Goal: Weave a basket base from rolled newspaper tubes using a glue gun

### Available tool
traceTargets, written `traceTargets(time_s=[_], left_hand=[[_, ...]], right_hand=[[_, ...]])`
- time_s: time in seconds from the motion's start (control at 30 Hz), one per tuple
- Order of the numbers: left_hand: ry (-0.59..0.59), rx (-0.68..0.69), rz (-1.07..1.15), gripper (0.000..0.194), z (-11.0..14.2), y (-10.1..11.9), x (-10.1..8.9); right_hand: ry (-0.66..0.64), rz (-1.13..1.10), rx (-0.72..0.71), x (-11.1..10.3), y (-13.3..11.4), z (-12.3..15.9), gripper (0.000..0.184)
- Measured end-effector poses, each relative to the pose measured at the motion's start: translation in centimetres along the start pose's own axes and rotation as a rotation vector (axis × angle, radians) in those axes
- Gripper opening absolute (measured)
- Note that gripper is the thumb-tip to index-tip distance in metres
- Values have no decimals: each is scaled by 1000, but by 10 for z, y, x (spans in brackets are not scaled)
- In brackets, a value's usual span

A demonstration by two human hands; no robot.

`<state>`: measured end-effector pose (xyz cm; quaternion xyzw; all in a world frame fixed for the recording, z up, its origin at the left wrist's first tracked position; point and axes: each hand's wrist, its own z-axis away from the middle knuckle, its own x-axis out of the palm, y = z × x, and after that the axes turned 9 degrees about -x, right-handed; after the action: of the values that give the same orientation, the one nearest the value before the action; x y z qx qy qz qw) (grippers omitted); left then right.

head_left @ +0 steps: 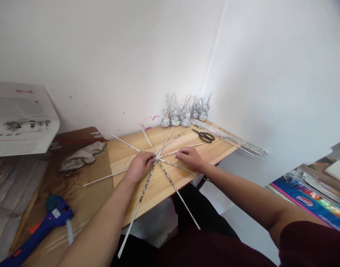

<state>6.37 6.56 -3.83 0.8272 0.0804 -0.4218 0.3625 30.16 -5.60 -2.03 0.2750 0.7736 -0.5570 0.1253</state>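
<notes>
Rolled newspaper sticks (170,181) cross at one centre and spread out like spokes over the wooden board (142,215). My left hand (140,165) pinches this star of paper sticks at its centre, the fingers closed on the crossing. To the right of the centre, my right hand (188,157) has its thumb and fingers pressed together around one of the paper sticks. Several spokes reach past the board's edges, two of them toward my body. The exact grip of the right fingertips is partly hidden.
Black-handled scissors (206,137) lie at the board's back right, beside a bundle of paper sticks (231,137). Several woven gourd shapes (175,118) stand against the wall. To the left are a blue glue gun (51,218), a work glove (82,157) and newspaper (22,118).
</notes>
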Motion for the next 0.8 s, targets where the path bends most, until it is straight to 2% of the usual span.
traceTargets(time_s=[0.3, 0.5, 0.8], left_hand=[[-19, -15, 18, 16, 1, 4, -3], [50, -74, 99, 17, 4, 4, -2], [192, -86, 54, 22, 2, 0, -1]], right_hand=[[38, 15, 11, -2, -5, 0, 30], [69, 35, 27, -1, -2, 0, 32], [56, 19, 22, -2, -3, 1, 32]])
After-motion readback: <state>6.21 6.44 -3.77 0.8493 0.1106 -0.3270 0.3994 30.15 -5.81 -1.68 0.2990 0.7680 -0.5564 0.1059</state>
